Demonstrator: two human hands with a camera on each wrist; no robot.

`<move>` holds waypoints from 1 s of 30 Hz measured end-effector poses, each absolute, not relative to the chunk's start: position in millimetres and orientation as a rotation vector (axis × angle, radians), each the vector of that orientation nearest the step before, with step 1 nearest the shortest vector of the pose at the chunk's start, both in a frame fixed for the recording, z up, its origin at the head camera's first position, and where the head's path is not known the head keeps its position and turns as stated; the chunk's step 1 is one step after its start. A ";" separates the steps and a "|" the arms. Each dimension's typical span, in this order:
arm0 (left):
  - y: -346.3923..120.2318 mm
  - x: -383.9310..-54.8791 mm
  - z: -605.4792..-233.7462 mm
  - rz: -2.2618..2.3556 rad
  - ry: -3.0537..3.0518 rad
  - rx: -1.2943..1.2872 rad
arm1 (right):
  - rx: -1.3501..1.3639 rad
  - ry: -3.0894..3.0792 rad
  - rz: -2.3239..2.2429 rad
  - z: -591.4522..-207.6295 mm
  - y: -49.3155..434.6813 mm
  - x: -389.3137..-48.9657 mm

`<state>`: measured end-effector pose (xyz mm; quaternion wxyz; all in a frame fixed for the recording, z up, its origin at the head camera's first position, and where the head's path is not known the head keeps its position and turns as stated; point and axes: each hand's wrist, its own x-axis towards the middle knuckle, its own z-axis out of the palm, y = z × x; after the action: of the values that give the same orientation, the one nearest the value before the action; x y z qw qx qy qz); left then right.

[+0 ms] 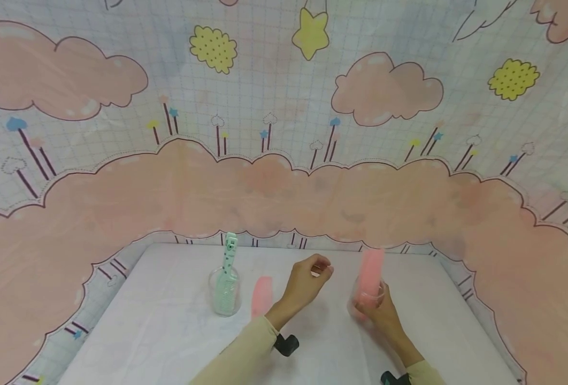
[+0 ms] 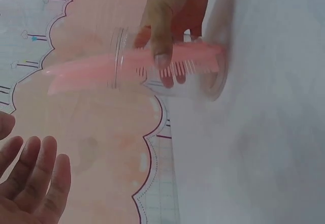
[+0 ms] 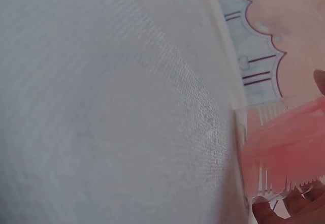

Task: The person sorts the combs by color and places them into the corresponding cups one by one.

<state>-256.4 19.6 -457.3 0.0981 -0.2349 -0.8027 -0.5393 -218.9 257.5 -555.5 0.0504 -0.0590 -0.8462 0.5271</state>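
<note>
My right hand [image 1: 386,316] grips a clear jar [image 1: 352,306] on the right of the white table. Pink combs [image 1: 372,271] stand in this jar, their upper ends above its rim; their teeth show through the wall in the left wrist view. The fingers of my right hand [image 3: 294,210] wrap the jar in the right wrist view. My left hand [image 1: 307,282] hangs above the table left of that jar, fingers loosely bent and holding nothing. Another pink comb [image 1: 262,295] lies on the table, partly hidden by my left forearm.
A second clear jar [image 1: 212,289] stands at the left, holding a mint green comb [image 1: 225,294] and a patterned green handle [image 1: 229,251]. The white tabletop [image 1: 168,310] ends at a patterned cloth backdrop [image 1: 265,203] with clouds and stars.
</note>
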 end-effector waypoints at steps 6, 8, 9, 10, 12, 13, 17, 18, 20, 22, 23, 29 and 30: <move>1.8 -255.4 -463.5 -1.606 -2.373 -0.662 | -0.173 -2.586 1.583 -557.9 260.1 -222.4; -3.9 -254.6 -466.2 -1.605 -2.374 -0.654 | -0.174 -2.598 1.564 -558.5 261.2 -223.6; -6.7 -254.4 -467.6 -1.604 -2.373 -0.647 | -0.175 -2.605 1.555 -558.6 261.7 -224.3; -9.2 -254.2 -468.9 -1.596 -2.373 -0.641 | -0.178 -2.610 1.552 -558.6 261.9 -225.2; -14.3 -254.4 -472.0 -1.578 -2.378 -0.624 | -0.189 -2.617 1.551 -558.5 262.2 -226.9; -16.7 -254.4 -473.4 -1.569 -2.384 -0.611 | -0.194 -2.620 1.556 -558.4 262.2 -228.0; -26.4 -253.6 -479.1 -1.546 -2.408 -0.569 | -0.218 -2.637 1.558 -556.6 261.4 -230.0; -28.9 -253.1 -480.5 -1.545 -2.412 -0.561 | -0.218 -2.639 1.555 -556.1 261.4 -229.9; -34.2 -251.9 -483.3 -1.539 -2.414 -0.555 | -0.210 -2.640 1.553 -554.9 261.1 -229.2; -39.4 -250.6 -485.7 -1.536 -2.416 -0.550 | -0.198 -2.632 1.559 -554.1 261.2 -228.6; -42.0 -249.6 -486.8 -1.536 -2.418 -0.543 | -0.194 -2.629 1.563 -553.8 261.2 -228.5; -56.5 -241.4 -495.3 -1.471 -2.457 -0.488 | -0.226 -2.629 1.588 -554.2 262.2 -230.3; -58.7 -240.0 -497.0 -1.459 -2.464 -0.474 | -0.225 -2.628 1.589 -554.3 262.4 -230.5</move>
<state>-240.0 -58.7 -497.0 0.1191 -0.1620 -0.8429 -0.4991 -230.5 262.4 -554.3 0.0313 -0.0730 -0.8530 0.5158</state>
